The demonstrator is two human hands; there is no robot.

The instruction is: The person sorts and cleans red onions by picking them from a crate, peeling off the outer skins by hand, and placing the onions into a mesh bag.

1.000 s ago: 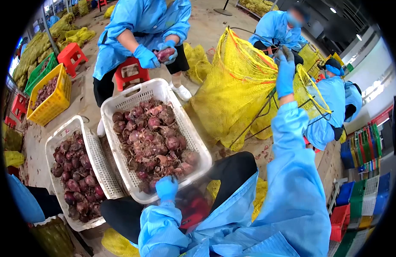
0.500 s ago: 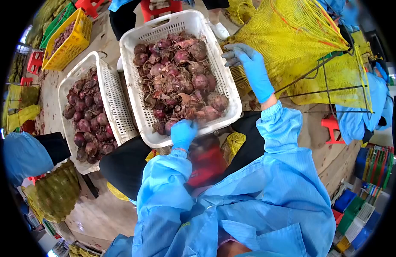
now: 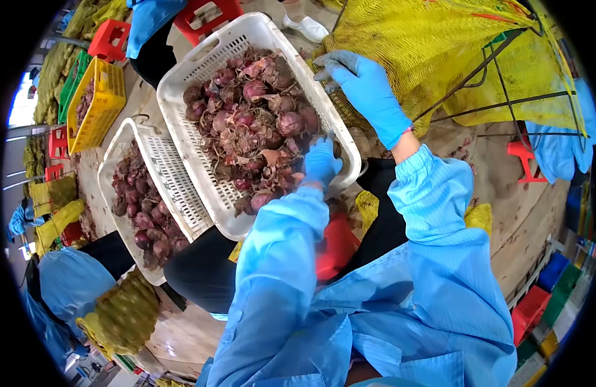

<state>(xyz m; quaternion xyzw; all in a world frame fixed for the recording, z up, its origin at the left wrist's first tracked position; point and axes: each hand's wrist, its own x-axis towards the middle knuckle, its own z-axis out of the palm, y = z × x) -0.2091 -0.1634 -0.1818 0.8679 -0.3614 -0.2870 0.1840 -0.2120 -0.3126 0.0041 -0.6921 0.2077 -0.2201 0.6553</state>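
A white plastic basket point(image 3: 189, 138) stands before my knees, filled with red onions point(image 3: 254, 129), dry roots and loose skins. My left hand point(image 3: 321, 161), in a blue glove, is inside its near right corner. Its fingers curl over a red onion point(image 3: 337, 149) that is mostly hidden. My right hand point(image 3: 366, 87), gloved with grey, dirty fingertips, hovers by the basket's right rim, in front of a yellow mesh bag point(image 3: 433, 48). Those fingers are apart and bent, with nothing visible in them.
On the left, a second white basket point(image 3: 172, 174) holds more red onions. A yellow crate point(image 3: 104, 97) stands farther off. Dark metal rods point(image 3: 482, 68) support the mesh bag. Red stools point(image 3: 527, 161) and other people in blue clothing point(image 3: 75, 280) surround the work spot.
My left hand has moved right across the basket from its near edge onto the onion in the corner. My right hand stays near the right rim. The whole view has shifted and turned.
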